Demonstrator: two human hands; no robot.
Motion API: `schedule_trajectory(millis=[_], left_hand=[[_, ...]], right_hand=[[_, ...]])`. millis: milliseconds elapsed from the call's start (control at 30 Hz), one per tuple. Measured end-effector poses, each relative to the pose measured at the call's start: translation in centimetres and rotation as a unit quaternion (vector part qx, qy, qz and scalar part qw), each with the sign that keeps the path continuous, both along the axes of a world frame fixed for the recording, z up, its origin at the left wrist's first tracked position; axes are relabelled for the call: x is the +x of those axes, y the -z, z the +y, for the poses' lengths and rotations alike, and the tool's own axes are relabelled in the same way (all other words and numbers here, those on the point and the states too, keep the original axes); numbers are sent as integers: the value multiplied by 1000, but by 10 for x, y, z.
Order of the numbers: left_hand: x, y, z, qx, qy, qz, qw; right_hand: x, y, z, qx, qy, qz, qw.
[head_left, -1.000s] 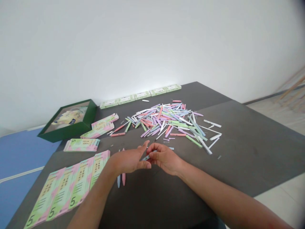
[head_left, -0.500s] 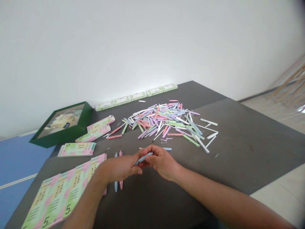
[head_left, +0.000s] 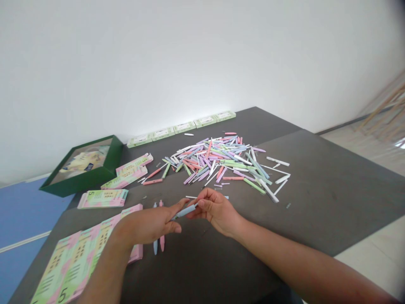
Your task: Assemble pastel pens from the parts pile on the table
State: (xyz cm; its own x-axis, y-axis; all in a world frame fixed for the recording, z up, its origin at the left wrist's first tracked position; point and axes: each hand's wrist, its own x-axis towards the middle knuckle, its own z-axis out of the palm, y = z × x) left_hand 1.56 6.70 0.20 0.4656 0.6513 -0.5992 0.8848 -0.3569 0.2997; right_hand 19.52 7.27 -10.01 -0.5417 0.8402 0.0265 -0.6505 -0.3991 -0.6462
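Both hands meet over the dark table [head_left: 332, 185], just in front of a pile of pastel pen parts [head_left: 221, 162]. My right hand [head_left: 217, 211] pinches the right end of a light blue pen [head_left: 185, 210]. My left hand [head_left: 152, 226] grips the pen's left end between thumb and fingers, with the forefinger stretched along it. Under my left hand lie two finished pens [head_left: 158, 242], one blue and one pink, side by side.
Flat green-and-pink cartons [head_left: 74, 264] lie at the near left, with more cartons [head_left: 103, 198] farther back. A green box [head_left: 82, 166] sits at the far left corner. Small green boxes [head_left: 182, 126] line the wall edge. Floor shows at right.
My hands closed on the blue pen and then drew slightly apart. My left hand slid left along it. The view shifted a little to the right.
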Motion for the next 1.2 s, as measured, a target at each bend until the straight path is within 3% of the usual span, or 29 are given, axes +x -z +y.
schedule_trajectory(millis=[600,767,967,1200], left_hand=[[-5,5,6,-7,-22,74,997],[-1,1,13,-6,-29,102,994],[13,-7,14,-31,-18,211,977],[21,-19,14,-35,-9,217,976]], right_hand=[[4,3,7,-124,-27,-6,992],[5,7,9,-171,-61,-13,983],[5,3,11,-228,-95,-4,969],[3,2,11,-261,-140,27,955]])
